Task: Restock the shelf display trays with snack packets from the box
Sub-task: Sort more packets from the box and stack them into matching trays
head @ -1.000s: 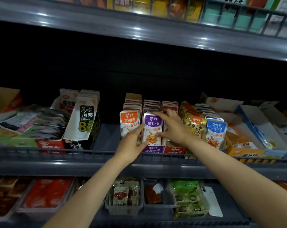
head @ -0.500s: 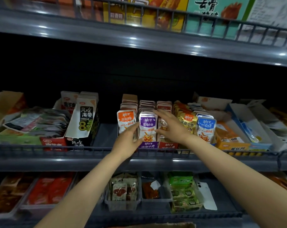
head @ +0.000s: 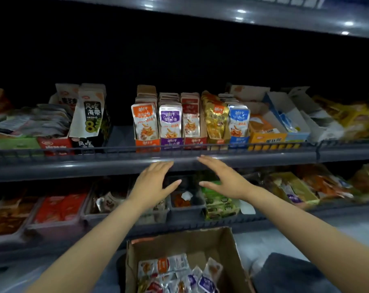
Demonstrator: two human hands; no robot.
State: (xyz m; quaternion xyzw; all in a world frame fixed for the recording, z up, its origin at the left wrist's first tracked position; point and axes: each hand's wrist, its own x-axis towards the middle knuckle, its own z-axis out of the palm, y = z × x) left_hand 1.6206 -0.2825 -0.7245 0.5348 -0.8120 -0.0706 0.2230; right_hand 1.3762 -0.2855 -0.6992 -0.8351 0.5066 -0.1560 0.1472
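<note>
L hand (head: 151, 182) + R hand (head: 223, 180) spread wide, empty; white pack (head: 88, 115) reads 风吃海带 8.

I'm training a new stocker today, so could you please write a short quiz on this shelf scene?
1. True or false: the left hand holds a packet.
2. Which tray stands between the orange tray and the red tray? A gold, B purple tray, C blue.
3. Fill in: the loose packets lie in the cardboard ___.
Key: 1 false; 2 B; 3 box.
</note>
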